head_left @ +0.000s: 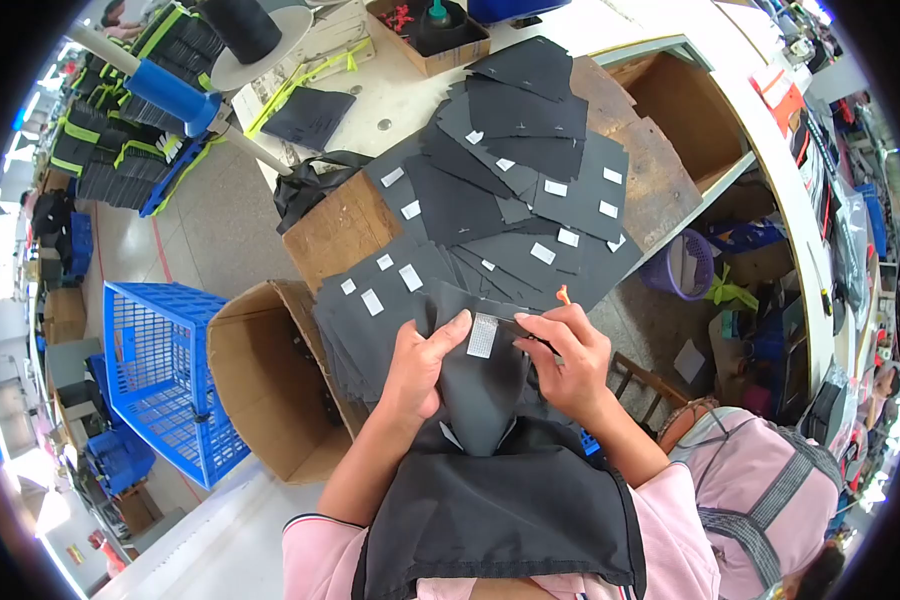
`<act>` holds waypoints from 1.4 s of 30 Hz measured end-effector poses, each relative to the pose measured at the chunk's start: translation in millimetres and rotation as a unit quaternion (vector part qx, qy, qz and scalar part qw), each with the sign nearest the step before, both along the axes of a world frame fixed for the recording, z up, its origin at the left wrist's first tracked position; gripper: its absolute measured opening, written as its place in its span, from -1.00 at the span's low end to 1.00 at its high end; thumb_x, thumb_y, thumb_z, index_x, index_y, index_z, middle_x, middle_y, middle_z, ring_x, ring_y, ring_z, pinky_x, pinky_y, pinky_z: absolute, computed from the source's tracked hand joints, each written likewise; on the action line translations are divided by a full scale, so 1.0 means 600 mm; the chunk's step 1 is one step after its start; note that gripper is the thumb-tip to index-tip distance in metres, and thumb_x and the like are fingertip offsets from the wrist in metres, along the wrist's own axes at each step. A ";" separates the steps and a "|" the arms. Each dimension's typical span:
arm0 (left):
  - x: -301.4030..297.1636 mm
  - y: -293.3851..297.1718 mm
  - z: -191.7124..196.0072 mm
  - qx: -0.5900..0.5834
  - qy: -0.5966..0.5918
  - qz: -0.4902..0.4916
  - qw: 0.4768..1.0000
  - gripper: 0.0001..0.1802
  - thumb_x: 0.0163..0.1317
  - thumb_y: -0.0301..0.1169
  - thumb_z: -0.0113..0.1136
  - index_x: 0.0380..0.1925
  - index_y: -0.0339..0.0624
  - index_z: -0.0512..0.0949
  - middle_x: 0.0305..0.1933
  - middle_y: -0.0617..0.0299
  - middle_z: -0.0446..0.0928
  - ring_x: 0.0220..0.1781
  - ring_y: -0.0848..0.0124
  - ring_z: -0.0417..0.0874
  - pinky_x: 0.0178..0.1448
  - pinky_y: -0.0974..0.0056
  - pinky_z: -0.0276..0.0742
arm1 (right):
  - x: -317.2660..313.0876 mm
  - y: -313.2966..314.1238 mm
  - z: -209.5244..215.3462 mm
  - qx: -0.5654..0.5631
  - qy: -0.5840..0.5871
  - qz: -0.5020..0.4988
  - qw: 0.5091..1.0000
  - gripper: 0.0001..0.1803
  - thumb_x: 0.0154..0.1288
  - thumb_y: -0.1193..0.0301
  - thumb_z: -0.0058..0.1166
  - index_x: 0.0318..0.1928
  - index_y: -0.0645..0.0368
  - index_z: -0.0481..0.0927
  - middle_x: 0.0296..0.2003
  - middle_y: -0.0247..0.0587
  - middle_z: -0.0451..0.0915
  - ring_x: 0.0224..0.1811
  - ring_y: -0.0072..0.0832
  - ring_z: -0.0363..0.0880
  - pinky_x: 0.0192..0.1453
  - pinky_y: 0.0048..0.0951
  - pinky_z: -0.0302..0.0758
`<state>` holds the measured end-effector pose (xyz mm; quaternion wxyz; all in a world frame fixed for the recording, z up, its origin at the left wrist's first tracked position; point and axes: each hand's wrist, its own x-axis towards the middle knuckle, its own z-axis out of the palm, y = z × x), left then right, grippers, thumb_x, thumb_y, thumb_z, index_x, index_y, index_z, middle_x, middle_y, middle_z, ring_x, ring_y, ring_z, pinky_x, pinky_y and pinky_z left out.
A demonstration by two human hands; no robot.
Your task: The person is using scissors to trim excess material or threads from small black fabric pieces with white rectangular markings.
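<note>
- Watching by head view: the panel (481,400) is between my two hands, over the near edge of the pile (457,205), its narrow lower end toward the apron (510,510).
- Left hand (420,368): gripping the panel's left side, thumb on top, tip just left of the white label (483,336).
- Right hand (572,360): thumb and forefinger drawn close at the panel's upper right, just beside the label. Whether they pinch cloth or a loose thread is too small to tell.
- An orange tip (563,294) shows above the right fingers; I cannot tell what tool it belongs to, if any.
- Step, in my judgement: checking or tidying the edge next to the label.
- To do it well: I would let the left thumb anchor the cloth and keep the panel flat around the label, so the right hand works against a steady edge.
- Any pull should be short and along the edge; tugging across could pucker the cloth or lift a label corner.
- Caution: similar panels lie directly beneath, so I should keep the grip to one layer.
</note>
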<state>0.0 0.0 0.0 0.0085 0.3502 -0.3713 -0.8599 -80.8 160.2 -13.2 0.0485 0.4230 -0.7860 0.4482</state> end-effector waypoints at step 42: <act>0.007 -0.010 -0.016 -0.073 -0.007 -0.145 0.987 -0.57 -0.07 -0.47 0.36 -0.16 -0.39 0.49 -0.20 0.10 0.56 -0.22 0.39 0.59 -0.08 0.31 0.50 | -0.043 0.048 -0.062 -0.131 -0.741 0.110 0.649 -0.82 0.16 0.30 0.20 -0.34 0.10 0.52 -0.56 -0.60 0.28 -0.64 -0.81 0.09 -0.60 -0.71 0.01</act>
